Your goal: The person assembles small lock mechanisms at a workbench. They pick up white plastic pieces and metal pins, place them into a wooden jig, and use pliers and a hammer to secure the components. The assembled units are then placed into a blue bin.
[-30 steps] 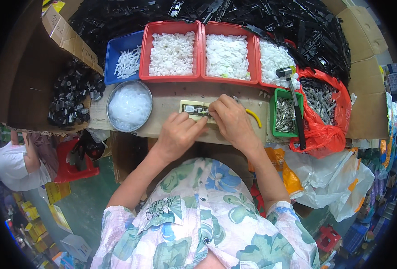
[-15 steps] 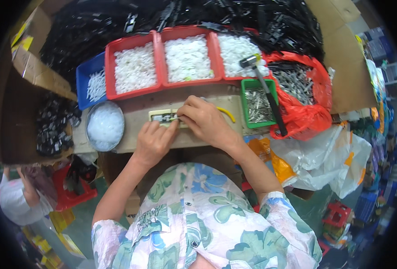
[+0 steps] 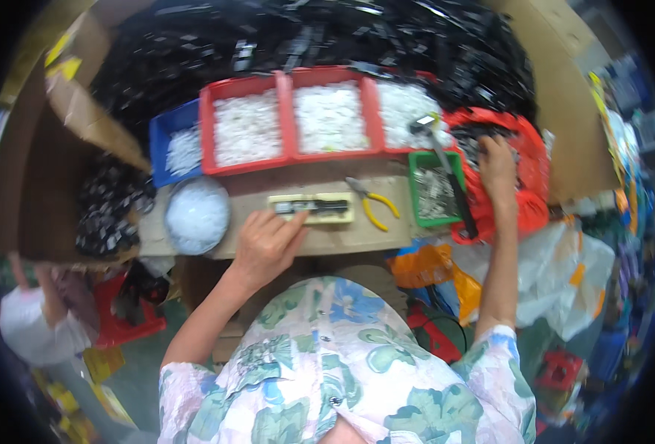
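Touching the cream block [image 3: 332, 219] ahead, left grip [image 3: 264, 240] sits half-open — right grip [image 3: 498, 166], in red bag [image 3: 531, 211], unclear.

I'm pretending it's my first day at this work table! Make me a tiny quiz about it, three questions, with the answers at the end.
1. True or false: the right hand is at the opening of the red bag.

2. Which tool lies on the table between the cream block and the green box?
A) scissors
B) pliers
C) spoon

3. How many red trays of white pieces stand in the row?

Key:
1. True.
2. B, the pliers with yellow handles.
3. Three.
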Motion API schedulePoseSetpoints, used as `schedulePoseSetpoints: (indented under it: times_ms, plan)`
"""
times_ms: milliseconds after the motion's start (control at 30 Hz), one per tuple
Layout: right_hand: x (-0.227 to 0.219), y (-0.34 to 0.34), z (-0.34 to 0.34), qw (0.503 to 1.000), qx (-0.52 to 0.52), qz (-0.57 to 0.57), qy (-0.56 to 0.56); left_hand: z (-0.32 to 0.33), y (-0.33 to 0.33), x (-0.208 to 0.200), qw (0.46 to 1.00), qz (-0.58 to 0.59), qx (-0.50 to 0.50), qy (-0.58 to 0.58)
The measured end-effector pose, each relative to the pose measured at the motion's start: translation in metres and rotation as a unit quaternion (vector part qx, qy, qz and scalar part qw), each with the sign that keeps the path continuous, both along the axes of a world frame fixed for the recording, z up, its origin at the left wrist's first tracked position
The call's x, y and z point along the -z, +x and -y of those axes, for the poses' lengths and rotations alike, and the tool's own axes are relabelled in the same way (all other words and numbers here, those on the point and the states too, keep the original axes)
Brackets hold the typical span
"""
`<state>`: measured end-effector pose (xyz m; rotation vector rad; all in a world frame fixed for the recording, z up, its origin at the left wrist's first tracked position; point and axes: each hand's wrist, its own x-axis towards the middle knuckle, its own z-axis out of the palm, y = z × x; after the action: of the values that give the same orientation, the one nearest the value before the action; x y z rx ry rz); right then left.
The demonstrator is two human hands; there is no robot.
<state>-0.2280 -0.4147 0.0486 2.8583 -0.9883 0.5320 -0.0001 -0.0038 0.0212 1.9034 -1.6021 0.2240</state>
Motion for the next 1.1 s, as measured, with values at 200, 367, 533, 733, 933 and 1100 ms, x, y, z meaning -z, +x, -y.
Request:
schedulePoseSetpoints:
  times_ms: [200,367,533,733,933,1100]
  plan:
    - [0.003,-0.014,0.019,0.999,-0.034,-0.024,0.032,-0.033,0.048,-0.034,0.995,-0.003,-0.101,-0.012]
    - [-0.003,-0.020,0.024,0.974,-0.077,0.136,0.161,-0.075,0.120,-0.035,0.961,-0.006,-0.269,-0.060]
    - [-0.014,-0.021,0.010,0.937,-0.065,0.233,0.253,-0.093,0.161,-0.027,0.953,-0.017,-0.302,0.016]
    - [-0.024,-0.016,-0.005,0.928,-0.082,0.228,0.282,-0.052,0.176,-0.016,0.960,-0.025,-0.262,0.092]
    - [-0.036,-0.012,-0.028,0.938,-0.096,0.211,0.259,-0.035,0.198,0.003,0.954,-0.038,-0.264,0.139]
    - [-0.032,-0.020,-0.026,0.935,-0.079,0.205,0.278,-0.037,0.204,0.000,0.964,-0.062,-0.258,0.032]
